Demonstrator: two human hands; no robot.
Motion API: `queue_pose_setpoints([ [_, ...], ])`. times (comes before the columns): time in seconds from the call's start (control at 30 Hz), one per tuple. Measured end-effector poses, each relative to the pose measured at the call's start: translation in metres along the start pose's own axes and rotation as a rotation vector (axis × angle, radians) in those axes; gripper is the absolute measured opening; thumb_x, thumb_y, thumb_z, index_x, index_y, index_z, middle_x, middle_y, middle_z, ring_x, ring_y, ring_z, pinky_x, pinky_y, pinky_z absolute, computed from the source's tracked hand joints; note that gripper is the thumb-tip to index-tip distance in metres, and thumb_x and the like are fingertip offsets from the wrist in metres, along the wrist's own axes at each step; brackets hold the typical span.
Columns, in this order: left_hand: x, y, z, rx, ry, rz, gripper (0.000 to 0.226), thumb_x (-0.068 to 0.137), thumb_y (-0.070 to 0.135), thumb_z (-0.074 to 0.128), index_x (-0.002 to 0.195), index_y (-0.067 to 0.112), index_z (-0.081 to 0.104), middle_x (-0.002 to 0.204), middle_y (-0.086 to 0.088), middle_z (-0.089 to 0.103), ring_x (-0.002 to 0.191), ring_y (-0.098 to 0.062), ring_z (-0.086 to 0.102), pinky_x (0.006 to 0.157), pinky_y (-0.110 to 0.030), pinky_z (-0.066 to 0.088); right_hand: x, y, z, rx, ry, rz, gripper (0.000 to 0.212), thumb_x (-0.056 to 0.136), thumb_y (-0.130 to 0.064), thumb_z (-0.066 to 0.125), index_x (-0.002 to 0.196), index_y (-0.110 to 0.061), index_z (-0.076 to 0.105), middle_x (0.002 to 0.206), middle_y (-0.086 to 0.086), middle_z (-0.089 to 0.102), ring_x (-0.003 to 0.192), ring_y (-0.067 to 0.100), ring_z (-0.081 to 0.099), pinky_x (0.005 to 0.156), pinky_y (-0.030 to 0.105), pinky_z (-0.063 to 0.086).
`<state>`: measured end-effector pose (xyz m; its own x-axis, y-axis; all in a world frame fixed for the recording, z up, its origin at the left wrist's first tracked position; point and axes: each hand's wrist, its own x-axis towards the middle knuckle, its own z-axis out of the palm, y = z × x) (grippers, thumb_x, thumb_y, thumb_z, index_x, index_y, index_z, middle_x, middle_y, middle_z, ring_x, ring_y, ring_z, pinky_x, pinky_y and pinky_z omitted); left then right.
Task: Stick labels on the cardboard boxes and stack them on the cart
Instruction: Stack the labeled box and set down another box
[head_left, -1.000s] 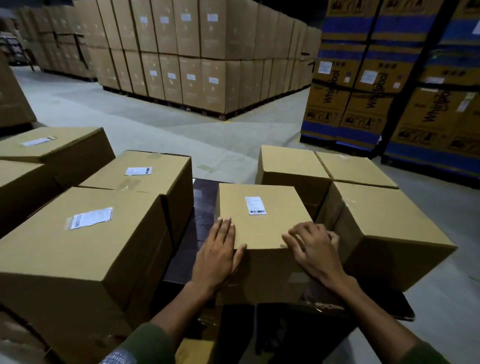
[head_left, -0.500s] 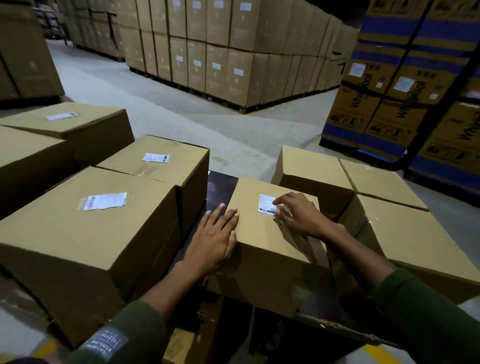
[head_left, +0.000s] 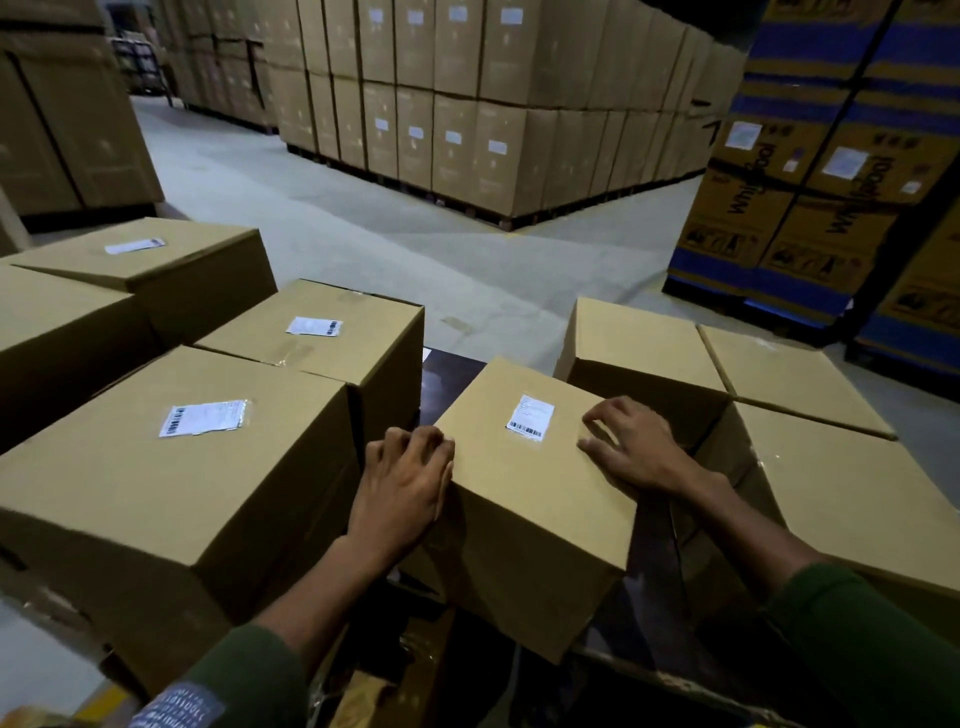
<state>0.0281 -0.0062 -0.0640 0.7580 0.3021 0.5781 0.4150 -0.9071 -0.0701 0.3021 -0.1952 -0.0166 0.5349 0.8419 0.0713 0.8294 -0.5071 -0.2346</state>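
The right hand (head_left: 636, 449) is no longer pressing on the label (head_left: 531, 417); half a second ago its fingertips were on the label, and it is now resting to the right of it, fingers curled and spread on the top of the centre box (head_left: 524, 478), apart from the label. The left hand (head_left: 402, 480) is staying on the box's left top edge, fingers curling over the corner. Neither grip is closing round anything; both are only resting on cardboard. Judgement: the label is lying flat and appears fully applied, so this box is probably ready for lifting onto the stack.

The centre box is sitting on a dark counter (head_left: 449, 371), between the two box groups.

Count:
- Labelled boxes at left: three, namely near box (head_left: 171, 483), middle box (head_left: 332, 343), far box (head_left: 150, 260).
- One further box at far left (head_left: 57, 332), no label showing.
- Unlabelled boxes at right: three (head_left: 639, 343), (head_left: 784, 374), (head_left: 852, 493).
- Labels visible on near boxes: four.
- Hands: two.
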Motion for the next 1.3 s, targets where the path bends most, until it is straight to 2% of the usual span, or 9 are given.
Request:
queue_pose_setpoints([
  [0.17,0.005,0.000,-0.001,0.043,0.006,0.064,0.036,0.096,0.028,0.043,0.116,0.009,0.065,0.114,-0.011,0.063,0.089,-0.028,0.048,0.069,-0.040,0.044,0.001,0.004,0.000,0.026,0.002,0.062,0.071,0.080,-0.078,0.029,0.133,-0.036,0.049,0.140,0.001,0.041,0.128,0.023,0.043,0.108,0.053,0.034],
  [0.3,0.011,0.003,0.002,0.020,0.008,0.021,0.021,0.088,0.013,0.062,0.107,0.006,0.067,0.113,-0.013,0.067,0.087,-0.029,0.048,0.073,-0.041,0.047,-0.007,0.004,0.002,-0.028,0.032,0.112,0.068,0.078,-0.081,0.027,0.128,-0.042,0.050,0.140,0.000,0.042,0.127,0.027,0.043,0.104,0.054,0.035],
  [0.43,0.027,0.003,-0.003,-0.003,-0.143,-0.031,0.018,0.077,0.002,0.072,0.093,0.008,0.066,0.110,-0.011,0.071,0.087,-0.033,0.053,0.086,-0.042,0.051,-0.020,0.005,-0.001,-0.080,0.030,0.152,0.058,0.085,-0.078,0.036,0.128,-0.043,0.053,0.140,0.002,0.044,0.124,0.032,0.046,0.100,0.054,0.037],
  [0.53,0.035,0.007,-0.010,-0.029,-0.192,-0.056,0.011,0.085,0.014,0.068,0.095,0.009,0.069,0.108,-0.013,0.071,0.096,-0.035,0.060,0.101,-0.047,0.043,-0.036,0.008,-0.004,-0.137,0.004,0.188,0.056,0.089,-0.075,0.036,0.135,-0.045,0.050,0.143,0.001,0.041,0.125,0.035,0.044,0.100,0.054,0.036],
  [0.6,0.034,0.020,-0.014,-0.066,-0.240,-0.075,0.029,0.094,0.028,0.057,0.111,0.007,0.067,0.124,-0.017,0.065,0.114,-0.037,0.057,0.109,-0.050,0.035,-0.046,0.009,-0.006,-0.173,-0.017,0.217,0.059,0.090,-0.075,0.031,0.139,-0.046,0.047,0.145,0.000,0.039,0.126,0.038,0.043,0.101,0.055,0.035],
  [0.73,0.023,0.060,-0.024,-0.085,-0.398,-0.073,0.057,0.103,0.044,0.030,0.146,0.008,0.040,0.159,-0.013,0.029,0.149,-0.029,0.017,0.120,-0.049,0.007,-0.058,-0.001,-0.009,-0.216,-0.050,0.265,0.059,0.092,-0.074,0.026,0.138,-0.042,0.047,0.145,0.006,0.037,0.126,0.041,0.041,0.101,0.057,0.037],
  [1.03,0.012,0.089,-0.036,-0.142,-0.496,-0.087,0.070,0.099,0.048,0.008,0.153,0.007,0.024,0.163,-0.013,0.018,0.151,-0.026,0.010,0.122,-0.049,0.004,-0.083,-0.032,-0.005,-0.282,-0.010,0.393,0.059,0.093,-0.072,0.025,0.127,-0.035,0.056,0.134,0.012,0.039,0.118,0.041,0.044,0.092,0.050,0.042],
  [1.17,0.010,0.084,-0.030,-0.229,-0.493,-0.130,0.062,0.104,0.041,0.016,0.156,0.007,0.014,0.165,-0.012,0.006,0.152,-0.025,-0.001,0.123,-0.046,0.002,-0.091,-0.035,-0.006,-0.281,-0.032,0.381,0.055,0.095,-0.068,0.032,0.130,-0.033,0.056,0.136,0.011,0.039,0.119,0.036,0.046,0.090,0.045,0.046],
  [1.3,0.007,0.078,-0.023,-0.237,-0.435,-0.117,0.063,0.103,0.041,0.017,0.156,0.007,0.011,0.165,-0.012,0.005,0.152,-0.023,-0.003,0.123,-0.040,-0.004,-0.074,-0.030,-0.026,-0.302,-0.062,0.275,0.045,0.095,-0.058,0.047,0.123,-0.027,0.063,0.128,0.008,0.055,0.110,0.025,0.056,0.089,0.039,0.049],
])
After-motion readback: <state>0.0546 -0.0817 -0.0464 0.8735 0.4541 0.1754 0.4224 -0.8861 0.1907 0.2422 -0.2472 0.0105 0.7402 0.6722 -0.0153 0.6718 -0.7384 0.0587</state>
